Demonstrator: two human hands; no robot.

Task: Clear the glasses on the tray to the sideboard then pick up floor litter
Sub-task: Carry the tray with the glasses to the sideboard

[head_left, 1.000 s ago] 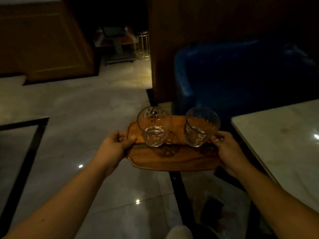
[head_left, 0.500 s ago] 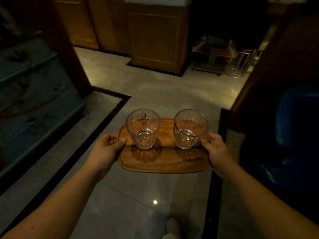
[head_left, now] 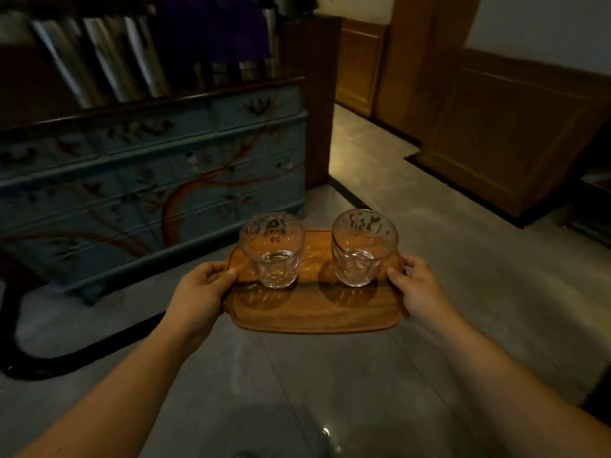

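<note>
Two glasses are stood side by side on the far half of a wooden tray [head_left: 314,309], a little apart and not touching. The left glass [head_left: 272,249] has a small printed mark and some numbers on its side, and the right glass [head_left: 363,246] has a wavy pattern cut into it. Both are upright, and both look empty or nearly so, though this cannot be told for sure in the dim light. The tray is held up in the air over the grey floor [head_left: 330,375], and it is kept level. Its left end is gripped by the left hand [head_left: 201,289], with the thumb laid on top of the rim and the fingers tucked under. Its right end is gripped the same way by the right hand [head_left: 416,285]. Ahead and to the left a blue painted sideboard [head_left: 148,180] is seen, with branches and birds drawn on its front and some tall things stood on top of it. Wooden panels [head_left: 496,133] are seen to the right. No litter can be made out on the floor. The step in hand seems to be the carrying of the tray to the sideboard, so the first part of the task is not yet done. Next, the tray likely needs to be brought up to the sideboard top and kept flat, so that the glasses are not tipped, and then each glass can be lifted off and set down there
</note>
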